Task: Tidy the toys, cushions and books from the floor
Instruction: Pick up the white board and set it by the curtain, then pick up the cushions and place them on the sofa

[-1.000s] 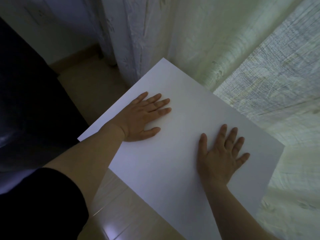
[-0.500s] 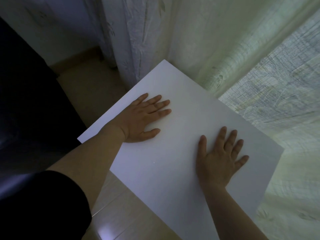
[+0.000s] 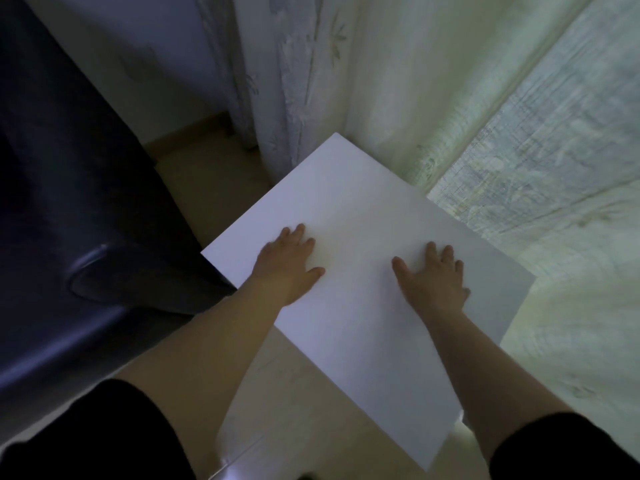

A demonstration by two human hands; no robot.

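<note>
While both palms lie on the white panel, the left hand and right hand press flat, fingers straight and slightly spread, gripping nothing. The panel lies over the pale floor, its far corner by the curtain, beside dark furniture.

The view pulled back from the white board.

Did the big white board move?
No. The white board still has its far corner at the curtain and left corner by the dark furniture.
</note>
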